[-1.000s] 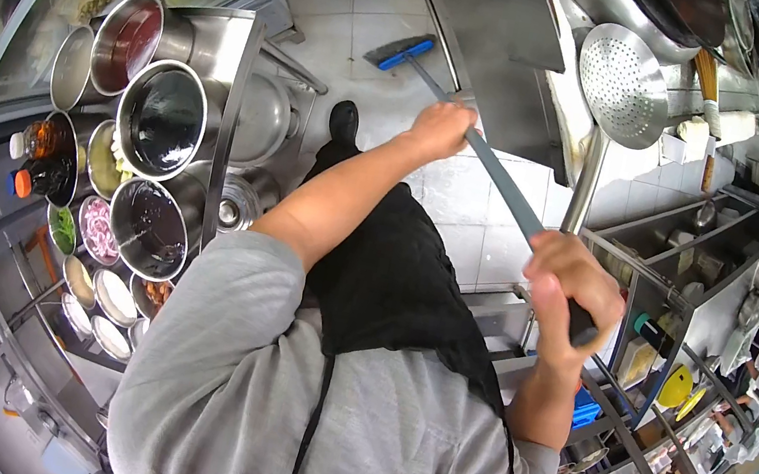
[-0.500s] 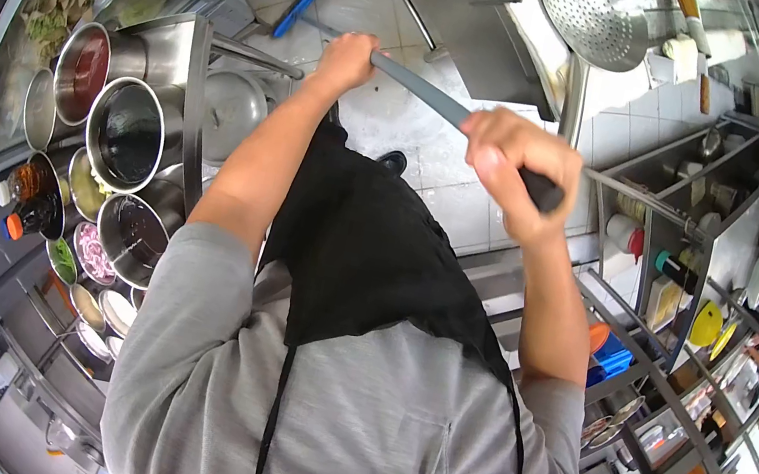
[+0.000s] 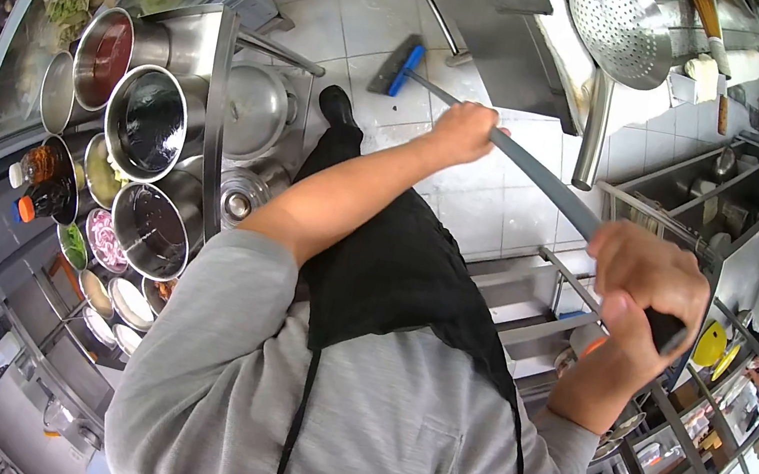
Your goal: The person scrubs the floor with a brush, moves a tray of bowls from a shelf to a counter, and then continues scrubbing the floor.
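Note:
A broom (image 3: 544, 179) with a long grey handle slants across the view, and its blue-edged head (image 3: 396, 65) rests on the tiled floor (image 3: 341, 22). My left hand (image 3: 465, 133) is wrapped round the lower part of the handle. Near the handle's black end, my right hand (image 3: 647, 284) grips it with the thumb along the near side. My black shoe (image 3: 338, 106) stands on the tiles just below the broom head. The black apron (image 3: 392, 280) hides part of the floor.
On the left, a counter holds steel pots of dark liquid (image 3: 147, 123), bowls of sliced onion (image 3: 106, 242) and bottles (image 3: 42, 165). A lidded pot (image 3: 254, 111) sits on a low shelf. A steel cabinet (image 3: 480, 11) and a hanging perforated ladle (image 3: 620, 26) are ahead; steel racks line the right.
The broom head has moved right across the floor and turned. Both my hands have shifted right with the handle, the right one also lower. My shoe has come into fuller view.

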Action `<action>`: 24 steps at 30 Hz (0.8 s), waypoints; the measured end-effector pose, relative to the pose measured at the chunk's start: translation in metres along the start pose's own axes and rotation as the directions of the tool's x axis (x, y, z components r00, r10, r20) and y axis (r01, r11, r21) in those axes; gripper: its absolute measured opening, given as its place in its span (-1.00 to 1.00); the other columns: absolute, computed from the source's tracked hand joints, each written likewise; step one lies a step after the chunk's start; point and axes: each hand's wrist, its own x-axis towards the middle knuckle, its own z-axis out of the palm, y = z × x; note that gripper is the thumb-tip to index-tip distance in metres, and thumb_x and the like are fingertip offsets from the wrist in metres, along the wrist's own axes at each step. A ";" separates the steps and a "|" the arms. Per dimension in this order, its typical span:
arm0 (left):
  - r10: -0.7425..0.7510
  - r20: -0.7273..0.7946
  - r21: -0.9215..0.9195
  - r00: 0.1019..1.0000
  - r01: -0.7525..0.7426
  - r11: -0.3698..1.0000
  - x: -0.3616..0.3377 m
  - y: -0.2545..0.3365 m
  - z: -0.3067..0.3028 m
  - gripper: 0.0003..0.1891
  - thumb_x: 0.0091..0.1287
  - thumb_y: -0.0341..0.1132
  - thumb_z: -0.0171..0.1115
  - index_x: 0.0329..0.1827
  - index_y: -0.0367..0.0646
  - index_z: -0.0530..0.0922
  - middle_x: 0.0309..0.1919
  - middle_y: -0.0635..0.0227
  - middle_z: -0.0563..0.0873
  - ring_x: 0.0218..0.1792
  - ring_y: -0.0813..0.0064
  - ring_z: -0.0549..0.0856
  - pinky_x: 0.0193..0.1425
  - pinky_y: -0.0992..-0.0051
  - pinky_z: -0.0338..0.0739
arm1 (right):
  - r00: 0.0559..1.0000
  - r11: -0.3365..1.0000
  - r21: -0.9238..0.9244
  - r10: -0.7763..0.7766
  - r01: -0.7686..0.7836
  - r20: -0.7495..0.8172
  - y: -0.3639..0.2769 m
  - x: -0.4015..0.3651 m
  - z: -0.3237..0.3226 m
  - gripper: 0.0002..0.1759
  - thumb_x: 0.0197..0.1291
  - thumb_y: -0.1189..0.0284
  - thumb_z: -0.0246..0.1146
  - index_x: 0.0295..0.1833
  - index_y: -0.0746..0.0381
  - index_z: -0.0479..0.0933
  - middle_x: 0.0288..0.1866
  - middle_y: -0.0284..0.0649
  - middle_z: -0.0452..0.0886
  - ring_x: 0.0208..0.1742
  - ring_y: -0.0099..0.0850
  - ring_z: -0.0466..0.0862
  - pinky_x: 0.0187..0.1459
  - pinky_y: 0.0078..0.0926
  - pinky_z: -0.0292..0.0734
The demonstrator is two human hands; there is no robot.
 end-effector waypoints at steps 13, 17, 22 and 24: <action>0.022 0.086 0.283 0.996 -0.045 0.958 0.005 0.035 -0.086 -0.76 0.32 -0.18 0.35 -0.37 -0.18 0.69 -0.38 0.01 0.75 -0.21 -0.07 0.76 -0.08 0.03 0.65 | 0.965 0.984 0.032 -0.176 0.173 0.197 -0.039 -0.015 -0.022 -0.67 0.21 0.41 0.41 -0.51 0.25 0.45 -0.53 -0.28 0.53 -0.49 -0.32 0.58 -0.26 -0.09 0.54; -0.014 -0.035 0.373 0.999 0.026 0.928 0.039 -0.036 -0.130 -0.83 0.30 -0.21 0.37 -0.30 -0.12 0.72 -0.31 0.03 0.77 -0.11 -0.04 0.77 0.02 0.04 0.65 | 0.974 0.977 -0.006 -0.213 0.213 -0.082 0.037 0.013 0.013 -0.77 0.27 0.45 0.29 -0.43 0.31 0.51 -0.45 -0.15 0.60 -0.38 -0.25 0.65 -0.05 0.03 0.58; -0.168 -0.132 0.462 0.977 0.211 0.861 0.098 -0.165 -0.173 -0.86 0.26 -0.27 0.39 -0.18 -0.06 0.73 -0.18 0.07 0.78 0.00 0.00 0.75 0.11 0.08 0.66 | 0.982 0.995 0.022 -0.097 0.102 -0.165 0.141 0.082 0.050 -0.78 0.40 0.51 0.20 -0.34 0.37 0.55 -0.18 -0.05 0.73 0.10 -0.09 0.72 0.25 0.03 0.50; -0.295 -0.157 0.441 0.942 0.334 0.833 0.115 -0.183 -0.207 -0.75 0.18 -0.35 0.41 -0.06 -0.05 0.74 -0.04 0.09 0.77 0.10 0.04 0.74 0.18 0.13 0.67 | 0.984 0.995 0.076 -0.044 0.058 -0.173 0.169 0.117 0.064 -0.78 0.42 0.49 0.23 -0.32 0.37 0.54 -0.09 -0.02 0.75 0.20 -0.09 0.69 0.28 -0.14 0.47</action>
